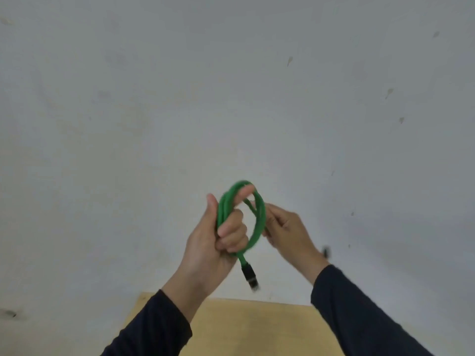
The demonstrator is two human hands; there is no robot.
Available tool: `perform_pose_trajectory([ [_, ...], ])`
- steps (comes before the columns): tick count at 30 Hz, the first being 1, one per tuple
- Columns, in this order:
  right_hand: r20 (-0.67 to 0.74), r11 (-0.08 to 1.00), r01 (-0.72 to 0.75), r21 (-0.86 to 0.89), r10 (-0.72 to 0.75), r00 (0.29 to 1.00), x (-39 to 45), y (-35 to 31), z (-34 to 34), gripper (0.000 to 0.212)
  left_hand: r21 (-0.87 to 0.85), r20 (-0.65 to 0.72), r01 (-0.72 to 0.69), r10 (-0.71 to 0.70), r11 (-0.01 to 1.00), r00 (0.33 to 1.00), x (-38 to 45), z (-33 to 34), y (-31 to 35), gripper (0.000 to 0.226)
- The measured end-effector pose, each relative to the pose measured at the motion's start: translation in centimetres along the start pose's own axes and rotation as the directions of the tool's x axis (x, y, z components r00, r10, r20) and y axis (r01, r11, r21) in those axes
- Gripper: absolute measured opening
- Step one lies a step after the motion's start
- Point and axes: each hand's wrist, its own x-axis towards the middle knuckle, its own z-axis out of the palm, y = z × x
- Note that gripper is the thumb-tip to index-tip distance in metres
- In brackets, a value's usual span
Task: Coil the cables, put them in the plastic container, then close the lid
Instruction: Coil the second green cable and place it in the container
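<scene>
Step in hand, as I judge it: finishing the coil on the green cable point(259, 217), held up in front of the wall point(231, 86), well above the wooden tabletop point(257, 327). Left hand point(218, 240) grips the gathered loops, fingers curled tight round the bundle w/ thumb up alongside; index finger pokes thru the top of the ring. Right hand point(288, 229) is on the far side of the ring, fingers curled in on the cable there, apparently pinching a strand, tho the exact contact is hidden behind the loops. To do this well: keep left grip firm so loops don't spring apart, feed each turn w/ the right hand at the same size as the ones already made, let the cable twist naturally instead of forcing it, & tuck the loose end so the ring stays flat enough for the box. Plastic container & lid aren't in view, so can't say where the coil has to go. Looks: cable is bright green, round jacket, fairly stiff, approx 3 or 4 loops stacked into one oval ring, a bit blurred at top. One tail hangs down below the left hand, ending in a black connector point(248, 274) w/ a lighter tip, dangling free over the table edge, touching nothing.
</scene>
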Motion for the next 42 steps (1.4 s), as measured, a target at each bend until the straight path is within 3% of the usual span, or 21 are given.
perform_pose_trajectory([
  [4,0.094,0.977,0.036,-0.21,-0.017,0.995,-3.2,1.2,3.4,0.028,0.112,-0.184,-0.205,0.223,0.972,0.957,2.2,-0.8,3.1,0.053],
  [6,0.223,0.942,0.116,-0.315,-0.046,0.974,-4.9,0.1,4.7,0.036,0.271,-0.301,-0.21,0.29,0.939,0.908,2.9,-2.0,4.0,0.049],
  [8,0.328,0.897,0.19,-0.398,-0.054,0.943,-6.1,-1.6,5.3,0.044,0.526,-0.355,-0.119,0.344,0.842,0.869,3.0,-3.1,3.8,0.043],
  [10,0.351,0.867,0.278,-0.413,-0.13,0.927,-6.5,-3.6,5.1,0.049,0.75,-0.306,0.001,0.346,0.661,0.887,2.2,-4.0,2.7,0.04],
  [13,0.311,0.82,0.366,-0.44,-0.243,0.919,-4.6,-5.4,2.8,0.054,0.871,-0.146,0.038,0.185,0.491,0.972,0.1,-4.4,0.8,0.041],
  [14,0.288,0.825,0.35,-0.443,-0.239,0.927,-3.7,-5.5,1.7,0.055,0.875,-0.115,0.048,0.112,0.481,0.987,-0.6,-4.2,0.3,0.044],
  [17,0.215,0.877,0.26,-0.404,-0.185,0.959,-1.7,-5.6,-1.2,0.057,0.808,-0.058,0.086,-0.067,0.583,0.996,-1.8,-3.2,-0.6,0.042],
  [21,0.273,0.94,0.208,-0.27,-0.132,0.953,-1.4,-5.5,-2.2,0.05,0.721,0.034,0.062,-0.125,0.69,0.992,-1.6,-2.6,-0.5,0.044],
  [23,0.284,0.964,0.147,-0.223,-0.08,0.956,-1.6,-5.4,-2.1,0.046,0.731,0.039,0.069,-0.143,0.678,0.989,-1.2,-2.5,-0.1,0.045],
  [25,0.26,0.969,0.127,-0.212,-0.069,0.963,-1.8,-5.0,-2.0,0.041,0.787,0.018,0.048,-0.1,0.615,0.995,-1.2,-2.3,-0.1,0.047],
  [29,0.116,0.98,0.093,-0.176,-0.073,0.991,-2.2,-4.5,-1.6,0.031,0.901,-0.005,-0.096,0.232,0.424,0.973,-1.5,-2.1,-1.2,0.038],
  [32,0.038,0.989,0.05,-0.138,-0.046,0.998,-2.2,-4.3,-1.2,0.029,0.941,0.019,-0.117,0.296,0.316,0.955,-1.6,-2.3,-1.9,0.041],
  [34,0.06,0.988,0.046,-0.147,-0.037,0.998,-2.5,-4.4,-1.1,0.03,0.956,0.038,-0.132,0.334,0.262,0.942,-1.6,-2.8,-1.9,0.033],
  [36,0.099,0.981,0.052,-0.184,-0.034,0.995,-2.9,-4.5,-1.2,0.031,0.952,0.013,-0.123,0.362,0.282,0.932,-1.4,-3.3,-1.3,0.025],
  [42,0.183,0.955,0.067,-0.289,-0.014,0.983,-3.0,-3.8,-2.6,0.037,0.87,-0.105,-0.049,0.282,0.491,0.954,-1.5,-3.8,0.0,0.029],
])
